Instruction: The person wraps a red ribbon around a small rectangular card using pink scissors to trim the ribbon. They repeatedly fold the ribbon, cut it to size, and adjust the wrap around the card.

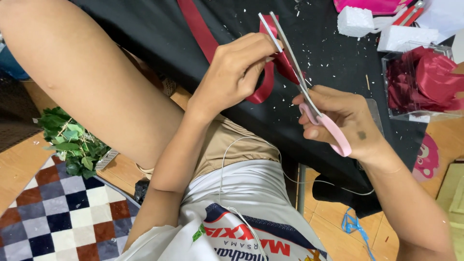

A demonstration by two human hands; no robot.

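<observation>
Pinching the red ribbon taut, left hand should steady it while right hand, gripping scissors, snips cleanly above the black table

1. Dark red satin ribbon.
2. Pink-handled scissors with silver blades.
3. Black table cloth, flecked white.
4. Checked rug in navy, maroon, grey and white squares.
5. White foam blocks.
6. Green leafy sprigs.

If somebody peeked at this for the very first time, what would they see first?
Right in the middle, the right hand works pink-handled scissors whose blades stand open around a dark red ribbon, which the left hand pinches over the black table. At the far right, a clear box holds more red ribbon pieces.
</observation>
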